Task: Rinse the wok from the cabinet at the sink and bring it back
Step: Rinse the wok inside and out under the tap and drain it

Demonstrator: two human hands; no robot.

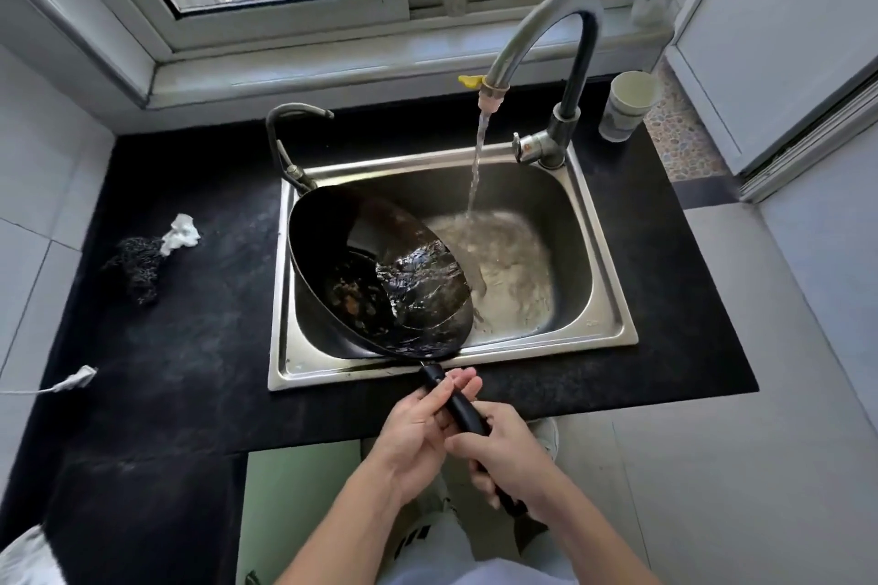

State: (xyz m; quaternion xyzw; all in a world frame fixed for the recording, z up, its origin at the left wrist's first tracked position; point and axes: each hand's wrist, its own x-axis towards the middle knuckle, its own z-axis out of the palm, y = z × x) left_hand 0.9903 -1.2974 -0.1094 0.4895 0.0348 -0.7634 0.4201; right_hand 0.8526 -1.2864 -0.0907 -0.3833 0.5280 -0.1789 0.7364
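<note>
On the countertop (199,347), near its left edge, a dark scouring pad (135,268) lies touching a crumpled white rag (183,230). The wok (380,271) fills the left part of the sink (613,299), tilted so its open side faces up and to the right. Water sloshes in its lower right, and brownish specks cling to the inside. The faucet (546,43) is running, and its stream (477,166) falls just beside the wok's right rim into the basin, not into the wok. A paper cup (627,105) stands at the back right corner.

At the front edge both hands are close together on the handle (463,409). The left hand (427,423) wraps it near the wok, and the right hand (513,461) clamps it further back.

This looks like the rinsing step, with the swirled water about to be tipped out. Next, the wok probably needs another pass under the stream, since residue remains. Then it must be drained and lifted clear of the sink rim with a firm two-handed hold.
</note>
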